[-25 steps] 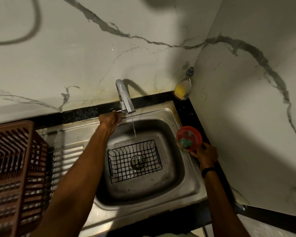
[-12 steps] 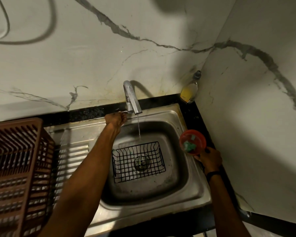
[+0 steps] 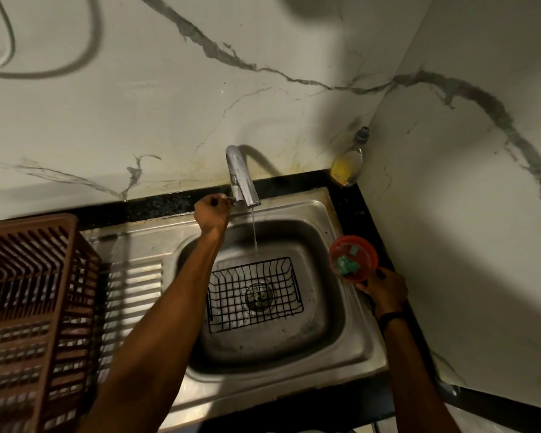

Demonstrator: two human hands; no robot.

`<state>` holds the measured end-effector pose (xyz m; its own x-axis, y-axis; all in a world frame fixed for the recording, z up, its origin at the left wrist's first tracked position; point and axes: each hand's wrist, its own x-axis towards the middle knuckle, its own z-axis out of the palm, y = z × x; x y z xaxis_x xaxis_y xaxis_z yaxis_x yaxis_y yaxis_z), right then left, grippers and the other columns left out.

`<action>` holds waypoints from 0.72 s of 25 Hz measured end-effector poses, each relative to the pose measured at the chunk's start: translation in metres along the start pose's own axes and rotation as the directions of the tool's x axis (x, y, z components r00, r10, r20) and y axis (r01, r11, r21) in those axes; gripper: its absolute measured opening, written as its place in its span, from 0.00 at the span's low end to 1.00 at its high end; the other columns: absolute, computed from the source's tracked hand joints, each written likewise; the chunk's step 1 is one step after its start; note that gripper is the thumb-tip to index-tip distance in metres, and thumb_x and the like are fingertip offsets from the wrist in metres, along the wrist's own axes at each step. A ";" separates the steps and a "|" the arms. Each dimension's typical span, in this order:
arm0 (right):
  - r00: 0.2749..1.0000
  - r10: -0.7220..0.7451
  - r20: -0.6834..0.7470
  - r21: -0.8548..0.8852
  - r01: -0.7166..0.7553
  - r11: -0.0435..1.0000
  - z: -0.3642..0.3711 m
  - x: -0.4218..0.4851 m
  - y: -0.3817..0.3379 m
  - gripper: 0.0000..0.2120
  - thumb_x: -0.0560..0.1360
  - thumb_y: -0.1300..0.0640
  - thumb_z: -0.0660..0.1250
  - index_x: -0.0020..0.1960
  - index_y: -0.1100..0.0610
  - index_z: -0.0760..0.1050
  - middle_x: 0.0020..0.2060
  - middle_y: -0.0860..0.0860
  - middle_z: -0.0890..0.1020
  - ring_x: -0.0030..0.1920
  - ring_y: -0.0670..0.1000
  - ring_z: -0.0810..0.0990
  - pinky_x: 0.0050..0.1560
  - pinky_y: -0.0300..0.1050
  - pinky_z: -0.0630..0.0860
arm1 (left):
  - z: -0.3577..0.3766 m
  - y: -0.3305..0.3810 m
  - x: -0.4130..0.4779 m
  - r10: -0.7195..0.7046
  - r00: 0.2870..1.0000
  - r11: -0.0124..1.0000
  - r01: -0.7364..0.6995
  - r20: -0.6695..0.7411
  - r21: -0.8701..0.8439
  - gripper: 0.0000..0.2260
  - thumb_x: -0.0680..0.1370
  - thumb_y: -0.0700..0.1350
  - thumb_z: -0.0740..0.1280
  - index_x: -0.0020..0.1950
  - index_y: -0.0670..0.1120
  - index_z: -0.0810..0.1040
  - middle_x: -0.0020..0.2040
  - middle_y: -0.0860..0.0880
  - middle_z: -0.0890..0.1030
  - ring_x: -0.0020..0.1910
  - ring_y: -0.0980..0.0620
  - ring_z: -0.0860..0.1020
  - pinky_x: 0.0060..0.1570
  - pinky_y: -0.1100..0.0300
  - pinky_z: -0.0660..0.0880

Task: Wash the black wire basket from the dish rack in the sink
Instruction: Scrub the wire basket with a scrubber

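The black wire basket (image 3: 254,295) lies upright on the bottom of the steel sink (image 3: 353,326), over the drain. A thin stream of water falls from the chrome faucet (image 3: 241,176) to the basket's far edge. My left hand (image 3: 212,211) grips the faucet's small handle, just left of the spout. My right hand (image 3: 382,289) holds a small red tub (image 3: 353,258) with a green scrubber inside, tilted toward me over the sink's right rim.
A brown plastic dish rack (image 3: 35,310) stands on the ribbed drainboard at the left. A bottle of yellow dish liquid (image 3: 350,160) sits in the back right corner on the black counter (image 3: 369,226). Marble walls close in behind and to the right.
The water stream has grown a little stronger. Both hands keep their hold on the handle and the tub; the view has shifted slightly.
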<state>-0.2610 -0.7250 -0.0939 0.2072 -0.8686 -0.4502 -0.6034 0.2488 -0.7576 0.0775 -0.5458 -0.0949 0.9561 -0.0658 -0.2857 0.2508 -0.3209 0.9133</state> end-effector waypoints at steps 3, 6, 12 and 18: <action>1.000 0.013 -0.012 -0.028 -0.013 1.000 0.000 0.000 -0.004 0.10 0.70 0.60 0.73 0.31 0.54 0.78 0.25 0.50 0.81 0.36 0.60 0.83 0.41 0.60 0.82 | 0.001 0.002 -0.008 0.157 0.984 0.986 -0.161 0.082 0.048 0.08 0.81 0.43 0.69 0.56 0.40 0.84 0.51 0.44 0.86 0.51 0.46 0.84 0.56 0.49 0.82; 0.999 0.036 0.019 -0.016 -0.035 0.999 0.002 0.021 0.019 0.08 0.67 0.56 0.75 0.31 0.52 0.79 0.30 0.54 0.83 0.38 0.61 0.83 0.43 0.63 0.81 | 0.002 0.004 -0.009 0.260 0.941 0.938 -0.300 0.217 0.177 0.10 0.81 0.38 0.67 0.61 0.43 0.83 0.59 0.46 0.84 0.58 0.49 0.82 0.58 0.58 0.80; 0.995 0.099 -0.013 0.052 -0.098 0.994 -0.001 0.003 -0.006 0.09 0.72 0.60 0.73 0.33 0.55 0.79 0.33 0.56 0.82 0.39 0.61 0.83 0.46 0.65 0.81 | -0.013 0.001 -0.009 0.233 0.918 0.920 -0.315 0.321 0.234 0.16 0.81 0.34 0.64 0.68 0.45 0.80 0.65 0.48 0.80 0.61 0.53 0.77 0.51 0.74 0.73; 0.994 0.103 -0.021 0.150 -0.099 0.984 0.001 0.000 -0.014 0.02 0.75 0.67 0.69 0.45 0.64 0.80 0.39 0.59 0.80 0.39 0.57 0.80 0.38 0.48 0.83 | -0.041 -0.091 -0.021 -0.128 0.985 0.848 0.049 0.114 0.528 0.21 0.82 0.52 0.66 0.70 0.41 0.75 0.67 0.37 0.78 0.65 0.38 0.76 0.65 0.47 0.73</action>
<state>-0.2516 -0.7279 -0.0842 0.1281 -0.8471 -0.5158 -0.4984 0.3947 -0.7719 0.0410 -0.4767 -0.1603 0.8926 -0.1311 -0.4314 0.1797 -0.7741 0.6070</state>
